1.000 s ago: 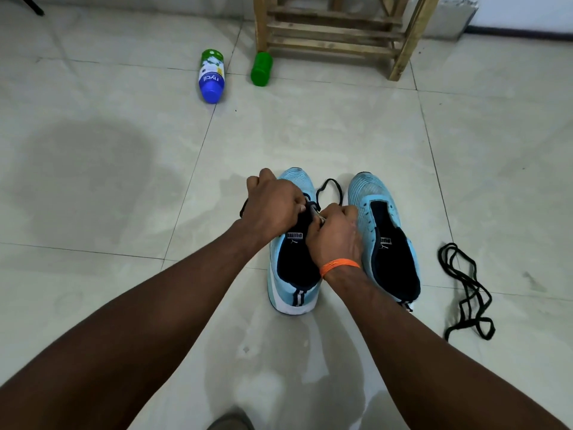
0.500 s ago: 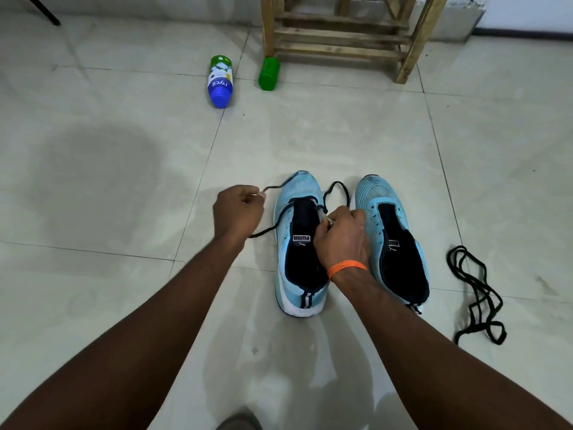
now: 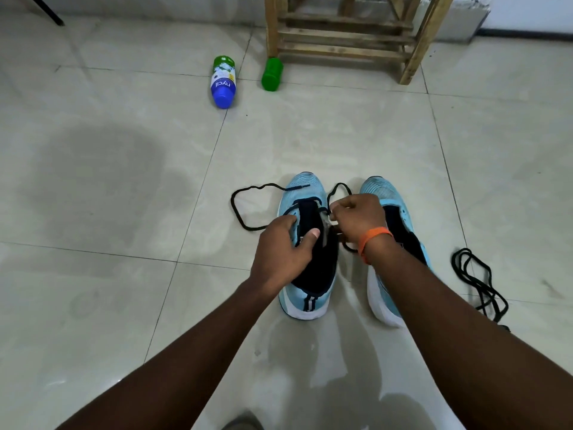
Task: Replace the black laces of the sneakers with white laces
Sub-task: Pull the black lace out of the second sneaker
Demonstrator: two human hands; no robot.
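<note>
Two light blue sneakers stand side by side on the tiled floor. My left hand point(image 3: 283, 248) grips the left sneaker point(image 3: 305, 293) at its collar, thumb on the dark tongue. A black lace point(image 3: 248, 197) is partly threaded in this shoe, and its freed end lies looped on the floor to the left. My right hand point(image 3: 356, 217), with an orange wristband, pinches the lace at the eyelets on the shoe's right side. The right sneaker point(image 3: 379, 189) has no lace and is partly hidden by my right forearm. A second black lace point(image 3: 477, 280) lies loose at the right.
A blue-and-green bottle point(image 3: 223, 82) lies on the floor at the back, with a green container point(image 3: 272, 74) beside it. A wooden stool frame point(image 3: 347, 38) stands against the far wall. A dark foot tip point(image 3: 245, 422) shows at the bottom edge.
My left hand let go of the lace end it had pulled out to the left and came back onto the left sneaker. The freed lace end now lies on the floor.
</note>
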